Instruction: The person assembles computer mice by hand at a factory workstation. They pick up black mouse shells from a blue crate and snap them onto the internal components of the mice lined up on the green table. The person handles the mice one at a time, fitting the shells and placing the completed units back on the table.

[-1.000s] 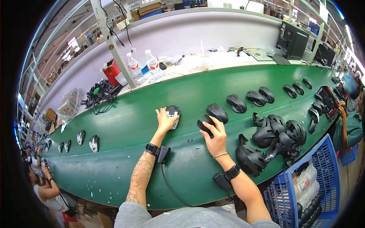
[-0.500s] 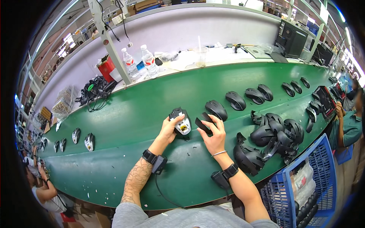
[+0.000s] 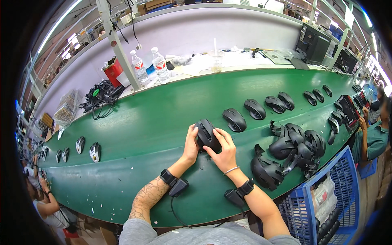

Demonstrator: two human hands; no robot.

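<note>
On my remote feed, left hand and right hand clamp black mouse, fingers pressed to opposite sides, over green worktable. Row of mice sits beyond; black shells heap near blue crate.

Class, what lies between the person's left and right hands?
The head view shows a black mouse, held between the left hand and right hand.

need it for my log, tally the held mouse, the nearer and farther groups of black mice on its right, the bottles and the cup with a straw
Held mouse: 1
Nearer black mice: 4
Farther black mice: 3
Bottles: 2
Cup: 1
Total: 11
</note>
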